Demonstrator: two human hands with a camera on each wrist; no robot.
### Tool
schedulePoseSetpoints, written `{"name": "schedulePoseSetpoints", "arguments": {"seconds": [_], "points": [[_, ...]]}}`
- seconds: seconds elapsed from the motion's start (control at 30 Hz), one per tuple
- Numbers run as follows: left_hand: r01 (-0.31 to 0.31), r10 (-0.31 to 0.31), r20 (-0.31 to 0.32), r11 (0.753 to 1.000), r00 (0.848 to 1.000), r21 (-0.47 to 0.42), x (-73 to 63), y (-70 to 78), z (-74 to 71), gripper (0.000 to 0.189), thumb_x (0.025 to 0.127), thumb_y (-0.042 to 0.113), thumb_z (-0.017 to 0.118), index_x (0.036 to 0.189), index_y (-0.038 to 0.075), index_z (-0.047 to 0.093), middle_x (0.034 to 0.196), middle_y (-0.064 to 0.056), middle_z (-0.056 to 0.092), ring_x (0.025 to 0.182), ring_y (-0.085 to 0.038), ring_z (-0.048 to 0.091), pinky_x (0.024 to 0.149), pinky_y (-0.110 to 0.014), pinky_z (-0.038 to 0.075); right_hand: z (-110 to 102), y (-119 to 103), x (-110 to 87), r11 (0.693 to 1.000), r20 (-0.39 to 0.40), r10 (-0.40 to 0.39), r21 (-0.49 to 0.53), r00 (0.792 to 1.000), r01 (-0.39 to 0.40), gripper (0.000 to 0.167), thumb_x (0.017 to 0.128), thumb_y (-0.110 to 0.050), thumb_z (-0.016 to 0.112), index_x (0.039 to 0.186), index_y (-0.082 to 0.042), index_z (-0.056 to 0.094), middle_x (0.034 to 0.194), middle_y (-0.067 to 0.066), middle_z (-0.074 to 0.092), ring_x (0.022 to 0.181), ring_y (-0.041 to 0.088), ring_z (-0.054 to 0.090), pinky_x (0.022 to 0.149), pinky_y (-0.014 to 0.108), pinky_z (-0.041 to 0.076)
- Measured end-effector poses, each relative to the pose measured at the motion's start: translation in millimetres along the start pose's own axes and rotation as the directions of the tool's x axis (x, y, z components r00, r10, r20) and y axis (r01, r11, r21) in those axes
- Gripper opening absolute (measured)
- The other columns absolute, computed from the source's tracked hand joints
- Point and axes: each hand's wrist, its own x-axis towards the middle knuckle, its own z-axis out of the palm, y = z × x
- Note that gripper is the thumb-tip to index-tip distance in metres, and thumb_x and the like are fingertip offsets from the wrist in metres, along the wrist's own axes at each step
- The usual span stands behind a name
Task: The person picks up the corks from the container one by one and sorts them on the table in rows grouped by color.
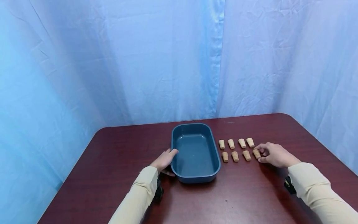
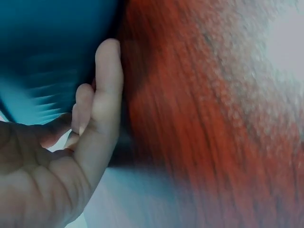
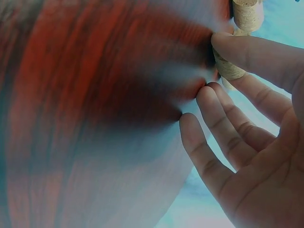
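A dark blue rectangular baking dish (image 1: pixel 195 157) with rounded corners stands on the table, its inside bare. My left hand (image 1: pixel 164 160) grips its left wall, thumb over the rim and fingers along the outside; the left wrist view shows those fingers (image 2: pixel 107 80) low against the dish, close to the tabletop. Right of the dish lie several tapered corks in two rows. My right hand (image 1: pixel 277 155) pinches the rightmost cork (image 1: pixel 256 154) of the near row between thumb and index finger. In the right wrist view this cork (image 3: pixel 229 69) shows between them, the other fingers spread loosely below.
The far row of corks ends with one cork (image 1: pixel 250 142) just beyond my right fingertips. Another near-row cork (image 1: pixel 246 155) lies left of the pinched one. The dark red wooden table (image 1: pixel 126 149) has rounded back corners, and pale blue curtains (image 1: pixel 156 62) hang behind it.
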Motion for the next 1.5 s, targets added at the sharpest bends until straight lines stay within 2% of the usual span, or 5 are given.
{"name": "schedulePoseSetpoints", "arguments": {"seconds": [0.4, 0.7, 1.03, 1.27, 1.5], "points": [[-0.033, 0.035, 0.029, 0.996, 0.999, -0.078, -5.7, -5.7, -10.5, 0.070, 0.107, 0.048, 0.042, 0.159, 0.005, 0.026, 0.140, -0.026, 0.048, 0.108, -0.036, 0.064, 0.070, -0.048, 0.065, 3.8, -0.7, 2.0, 1.000, 0.009, -0.014, 0.022, 1.000, 0.014, 0.032, 0.083, -0.003, 0.078, 0.112, 0.003, 0.068, 0.084, 0.003, 0.049, 0.079, 0.020, 0.047, 0.067, 0.033, 0.039], [-0.067, 0.067, -0.055, 0.998, 0.996, 0.012, -16.1, -0.8, -18.7, 0.063, 0.108, 0.043, 0.042, 0.158, 0.004, 0.031, 0.127, -0.022, 0.057, 0.108, -0.036, 0.064, 0.069, -0.045, 0.064, 5.1, 0.2, 1.9, 0.999, -0.017, -0.038, -0.007, 0.999, 0.038, 0.025, 0.082, -0.005, 0.079, 0.105, -0.001, 0.069, 0.085, 0.003, 0.052, 0.079, 0.020, 0.049, 0.066, 0.034, 0.041], [-0.043, 0.055, -0.096, 0.991, 0.994, 0.127, -24.8, 5.0, -23.9, 0.060, 0.109, 0.042, 0.042, 0.157, 0.008, 0.035, 0.149, -0.024, 0.046, 0.128, -0.044, 0.052, 0.091, -0.064, 0.056, 4.0, 2.1, 6.1, 0.999, -0.007, -0.047, -0.011, 0.999, 0.046, 0.028, 0.081, -0.004, 0.079, 0.106, 0.000, 0.068, 0.082, 0.002, 0.049, 0.078, 0.020, 0.047, 0.065, 0.033, 0.038], [-0.111, 0.157, -0.118, 0.938, 0.981, 0.329, -26.2, 7.5, -21.2, 0.057, 0.109, 0.036, 0.043, 0.155, 0.003, 0.038, 0.153, -0.022, 0.044, 0.139, -0.041, 0.043, 0.112, -0.061, 0.039, -0.2, 2.0, 4.2, 1.000, 0.012, -0.024, 0.010, 1.000, 0.024, 0.041, 0.082, -0.008, 0.080, 0.118, 0.004, 0.067, 0.088, 0.005, 0.057, 0.083, 0.024, 0.054, 0.068, 0.035, 0.047], [-0.118, 0.240, -0.211, 0.876, 0.948, 0.468, -26.1, 16.4, -18.2, 0.055, 0.108, 0.035, 0.047, 0.152, 0.003, 0.045, 0.150, -0.020, 0.048, 0.136, -0.040, 0.047, 0.112, -0.060, 0.041, -12.3, -26.6, 1.4, 0.997, -0.126, -0.072, -0.028, 0.989, 0.069, 0.047, 0.090, -0.018, 0.077, 0.127, 0.007, 0.063, 0.115, 0.030, 0.064, 0.108, 0.049, 0.060, 0.085, 0.063, 0.053]]}}
